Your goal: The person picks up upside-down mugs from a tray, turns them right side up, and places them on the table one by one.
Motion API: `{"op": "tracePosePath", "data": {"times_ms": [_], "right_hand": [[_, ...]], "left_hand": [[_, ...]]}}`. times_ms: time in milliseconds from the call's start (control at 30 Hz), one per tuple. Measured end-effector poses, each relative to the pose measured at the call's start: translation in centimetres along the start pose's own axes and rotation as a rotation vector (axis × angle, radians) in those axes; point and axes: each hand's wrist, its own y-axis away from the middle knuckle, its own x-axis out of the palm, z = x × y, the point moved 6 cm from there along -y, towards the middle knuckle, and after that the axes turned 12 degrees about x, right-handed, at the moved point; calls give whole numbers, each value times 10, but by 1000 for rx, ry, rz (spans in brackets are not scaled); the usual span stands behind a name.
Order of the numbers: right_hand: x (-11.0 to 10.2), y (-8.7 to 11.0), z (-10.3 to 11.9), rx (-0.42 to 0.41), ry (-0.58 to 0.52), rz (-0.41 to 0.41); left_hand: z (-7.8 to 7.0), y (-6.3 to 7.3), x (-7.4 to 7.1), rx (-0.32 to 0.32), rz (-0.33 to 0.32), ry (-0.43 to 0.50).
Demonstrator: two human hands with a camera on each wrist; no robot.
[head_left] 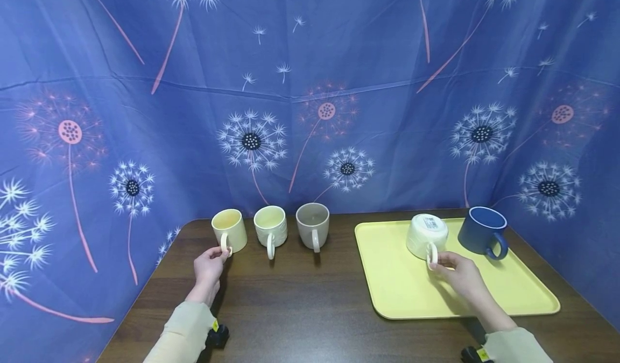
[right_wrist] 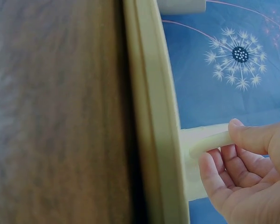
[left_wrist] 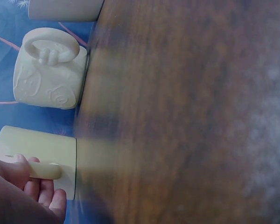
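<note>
At the left of the table a pale yellow mug (head_left: 234,234) stands upright, and my left hand (head_left: 209,269) pinches its handle between thumb and fingers. The left wrist view shows that grip on the mug's handle (left_wrist: 45,171) up close. On the right, a white mug (head_left: 420,238) is upside down over the yellow tray (head_left: 387,293), a label on its base. My right hand (head_left: 457,274) pinches this mug's handle; in the right wrist view the thumb lies over the handle (right_wrist: 210,143), fingers beneath. Whether its rim touches the tray cannot be told.
A cream mug with raised patterns (head_left: 271,226) and a grey mug (head_left: 310,226) stand upright beside the yellow one, handles toward me. A dark blue mug (head_left: 477,234) stands upright on the tray's back right. A blue dandelion-print cloth (head_left: 387,137) hangs behind the table (head_left: 290,309).
</note>
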Motion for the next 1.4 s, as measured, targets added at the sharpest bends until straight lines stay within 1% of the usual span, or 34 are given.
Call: {"op": "tracePosePath", "data": {"times_ms": [167, 367, 500, 667, 900, 1000, 1133, 1233, 1400], "right_hand": [[-3, 0, 3, 2, -9, -7], [-9, 1, 10, -13, -14, -26], [-11, 2, 13, -22, -29, -9], [-13, 3, 15, -6, -50, 27], [-15, 4, 19, -1, -81, 52], [-16, 4, 21, 7, -97, 66], [-18, 5, 24, 17, -115, 96], [-20, 6, 27, 22, -137, 115], [-24, 6, 30, 59, -154, 156]], "left_hand": [[0, 2, 0, -11, 22, 1], [-4, 4, -2, -3, 51, -23], [-7, 6, -3, 26, 71, -66], [-12, 10, -3, 77, 108, -114], [-21, 18, -4, 101, 160, -118], [-25, 20, -7, 113, 164, -149], [-30, 21, -12, 134, 153, -207], [-32, 22, -15, 142, 148, -232], [-36, 24, -18, 153, 152, -250]]}}
